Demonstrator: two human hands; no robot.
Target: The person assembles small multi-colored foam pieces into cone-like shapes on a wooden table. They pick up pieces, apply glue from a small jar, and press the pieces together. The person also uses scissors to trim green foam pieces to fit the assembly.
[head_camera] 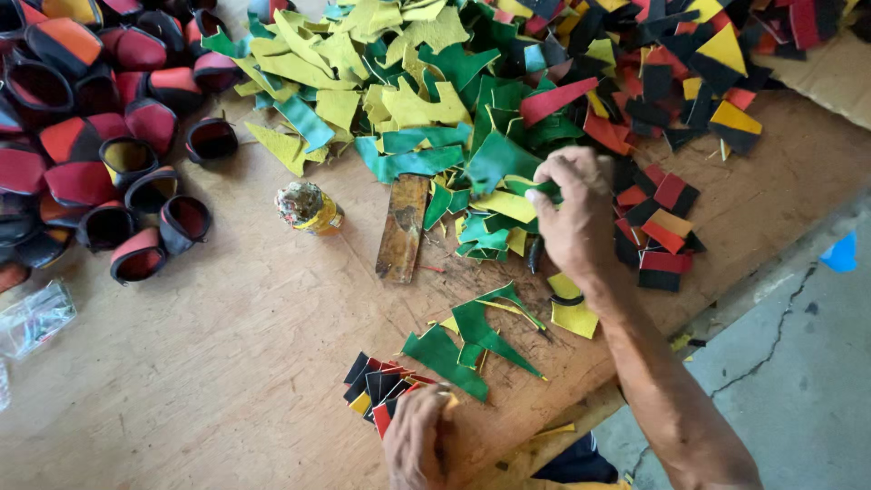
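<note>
My right hand [577,218] reaches out over the wooden table [227,363] and pinches a green leather scrap [543,188] at the near edge of a big heap of green and yellow scraps [408,100]. My left hand [417,440] sits at the table's near edge, its fingers closed on a small stack of black, red and yellow cut pieces [376,390]. Between the two hands lie several pointed green offcuts [463,340] and a yellow piece [573,316].
Several red and black stitched cup-shaped shells [109,136] crowd the left side. A small glue-caked bottle [308,209] and a stained wooden strip [403,229] lie mid-table. Red, black and yellow pieces [667,100] pile at the right, more [658,240] near the edge. Concrete floor [798,363] lies beyond.
</note>
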